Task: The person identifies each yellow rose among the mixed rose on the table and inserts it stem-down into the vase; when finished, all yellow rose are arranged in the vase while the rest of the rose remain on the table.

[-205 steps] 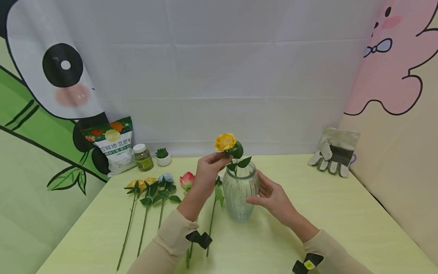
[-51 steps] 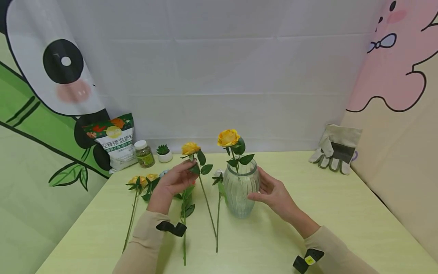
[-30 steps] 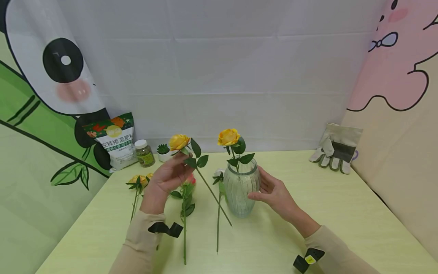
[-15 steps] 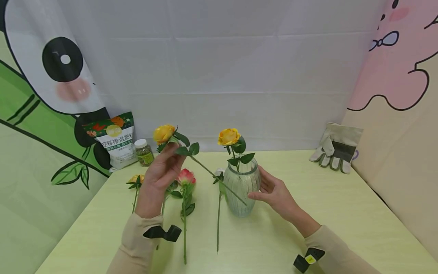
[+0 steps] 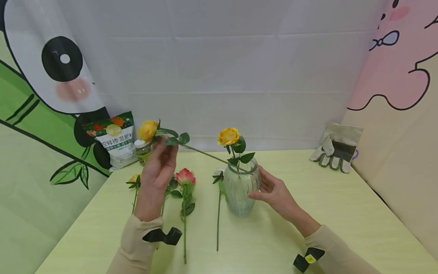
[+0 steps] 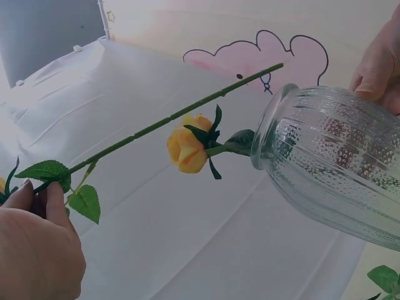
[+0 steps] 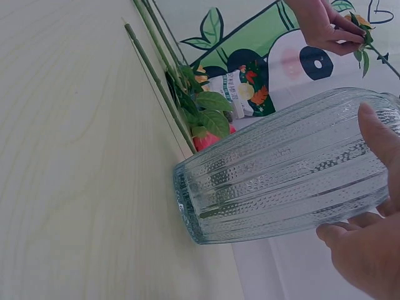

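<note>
In the head view my left hand (image 5: 160, 171) pinches a yellow rose (image 5: 148, 130) just below its bloom. The stem (image 5: 205, 153) slants right, and its tip overlaps the mouth of the ribbed glass vase (image 5: 241, 194). Another yellow rose (image 5: 229, 136) stands in the vase, its bloom and leaves above the rim. My right hand (image 5: 276, 196) holds the upright vase from the right, thumb in front and fingers behind. The left wrist view shows the held stem (image 6: 156, 125) passing beside the standing bloom (image 6: 187, 147), its end near the vase rim (image 6: 269, 128).
A white rose (image 5: 219, 174) lies left of the vase, then a pink-red rose (image 5: 185, 177) and a yellow one (image 5: 135, 179). Behind stand a jar (image 5: 143, 150) and a fertilizer bag (image 5: 118, 146). Work gloves (image 5: 335, 148) lean at the back right.
My left hand has let go of the first yellow rose in the vase and taken another. It has moved left and up, swinging the stem tip up to the vase mouth. The right hand stays.
</note>
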`<state>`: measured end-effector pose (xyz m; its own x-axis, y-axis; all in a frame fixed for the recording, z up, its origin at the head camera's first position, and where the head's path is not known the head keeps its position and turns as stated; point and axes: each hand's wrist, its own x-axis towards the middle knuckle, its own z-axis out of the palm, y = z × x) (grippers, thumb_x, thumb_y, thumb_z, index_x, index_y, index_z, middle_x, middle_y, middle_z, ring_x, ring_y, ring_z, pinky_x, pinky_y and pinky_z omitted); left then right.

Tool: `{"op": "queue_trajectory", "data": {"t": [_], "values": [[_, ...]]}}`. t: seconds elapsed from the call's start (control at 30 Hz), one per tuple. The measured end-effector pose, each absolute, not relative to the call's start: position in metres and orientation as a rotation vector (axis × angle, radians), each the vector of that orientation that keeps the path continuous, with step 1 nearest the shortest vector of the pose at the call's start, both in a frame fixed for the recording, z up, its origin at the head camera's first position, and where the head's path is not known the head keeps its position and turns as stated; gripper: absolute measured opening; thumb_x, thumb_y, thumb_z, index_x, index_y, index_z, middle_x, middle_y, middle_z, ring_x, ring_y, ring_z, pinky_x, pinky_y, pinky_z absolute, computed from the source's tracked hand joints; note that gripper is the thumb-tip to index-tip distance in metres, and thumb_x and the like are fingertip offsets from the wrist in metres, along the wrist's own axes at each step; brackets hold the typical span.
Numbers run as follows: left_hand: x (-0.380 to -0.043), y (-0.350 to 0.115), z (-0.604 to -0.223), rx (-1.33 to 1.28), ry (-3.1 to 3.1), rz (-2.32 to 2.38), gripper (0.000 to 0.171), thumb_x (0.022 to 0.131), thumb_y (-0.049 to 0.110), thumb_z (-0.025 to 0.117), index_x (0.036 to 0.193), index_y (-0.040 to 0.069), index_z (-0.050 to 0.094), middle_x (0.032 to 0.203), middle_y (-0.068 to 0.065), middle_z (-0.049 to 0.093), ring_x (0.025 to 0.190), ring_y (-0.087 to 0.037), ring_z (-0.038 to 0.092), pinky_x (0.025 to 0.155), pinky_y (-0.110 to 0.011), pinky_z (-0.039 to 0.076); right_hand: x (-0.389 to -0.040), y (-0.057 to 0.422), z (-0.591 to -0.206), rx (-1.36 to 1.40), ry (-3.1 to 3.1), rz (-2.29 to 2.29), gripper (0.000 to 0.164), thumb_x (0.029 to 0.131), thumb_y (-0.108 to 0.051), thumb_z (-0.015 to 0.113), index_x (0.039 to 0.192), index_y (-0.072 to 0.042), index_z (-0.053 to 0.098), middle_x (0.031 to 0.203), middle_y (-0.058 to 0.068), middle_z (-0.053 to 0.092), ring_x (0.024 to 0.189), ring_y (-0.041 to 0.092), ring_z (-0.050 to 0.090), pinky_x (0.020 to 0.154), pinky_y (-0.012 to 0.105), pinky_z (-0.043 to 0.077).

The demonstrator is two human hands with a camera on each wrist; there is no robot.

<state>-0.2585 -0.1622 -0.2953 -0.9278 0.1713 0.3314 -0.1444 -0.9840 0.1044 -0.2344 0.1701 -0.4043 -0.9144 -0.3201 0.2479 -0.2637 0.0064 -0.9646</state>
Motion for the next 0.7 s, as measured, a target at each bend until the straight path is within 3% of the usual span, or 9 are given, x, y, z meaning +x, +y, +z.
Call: {"op": "queue_trajectory", "data": {"t": [0.33, 0.7], "values": [[-0.250, -0.159, -0.287, 0.546, 0.209, 3.130, 0.008, 0.093, -0.015, 0.059, 0.089, -0.009, 0.062, 0.090, -0.021, 0.067, 0.084, -0.033, 0.072, 0.081, -0.042, 0.060, -0.235, 0.170, -0.405, -0.662, 2.211, -2.084, 0.098, 0.086, -0.009, 0.080, 0.159, -0.002, 0.015, 0.164, 0.014, 0.019, 0.147, 0.030, 0.025, 0.111, 0.027, 0.033], [-0.242, -0.151, -0.287, 0.665, 0.354, 3.163, 0.012, 0.090, -0.017, 0.061, 0.089, -0.008, 0.068, 0.090, -0.017, 0.066, 0.085, -0.032, 0.073, 0.082, -0.042, 0.059, -0.234, 0.170, -0.404, -0.628, 2.186, -2.100, 0.101, 0.085, -0.013, 0.082, 0.160, -0.005, 0.015, 0.163, 0.010, 0.020, 0.147, 0.025, 0.026, 0.112, 0.029, 0.033]]}}
